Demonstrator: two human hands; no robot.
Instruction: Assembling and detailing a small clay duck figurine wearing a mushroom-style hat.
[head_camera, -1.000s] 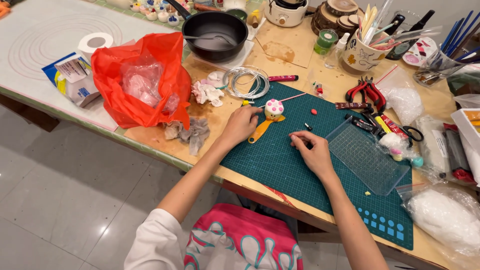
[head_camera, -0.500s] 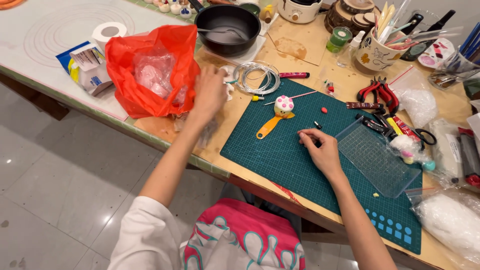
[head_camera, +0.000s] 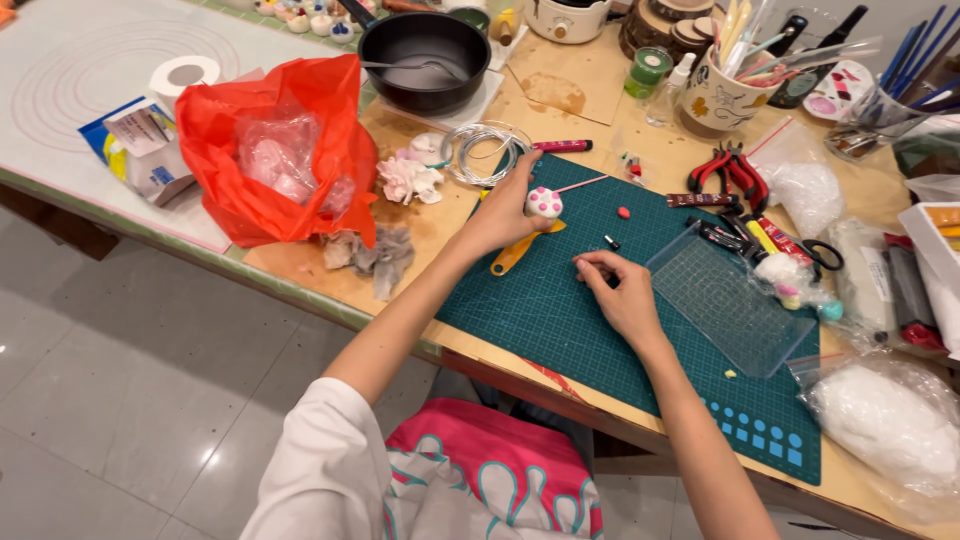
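Matt green rubbery cutting mat (head_camera: 560, 310) on a bare wooden tabletop (head_camera: 570, 85), with a clear ridged plastic sheet (head_camera: 725, 300). Glossy crinkled red plastic bag (head_camera: 270, 150), dull black metal pan (head_camera: 425, 55), shiny coiled wire (head_camera: 480, 155). Smooth, matt clay ball (head_camera: 544, 202), white with pink spots.

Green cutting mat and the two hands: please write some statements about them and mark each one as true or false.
1. The left hand is at the small pink-and-white ball on the green cutting mat. True.
2. The right hand rests inside the black pan. False: it rests on the mat, fingertips pinched together; the pan stands far off at the table's back.
3. The clear gridded plate lies right of the right hand. True.
4. The red plastic bag lies on the mat. False: it lies left of the mat, on the table.
5. The red-handled pliers are in the left hand. False: they lie untouched beyond the mat.
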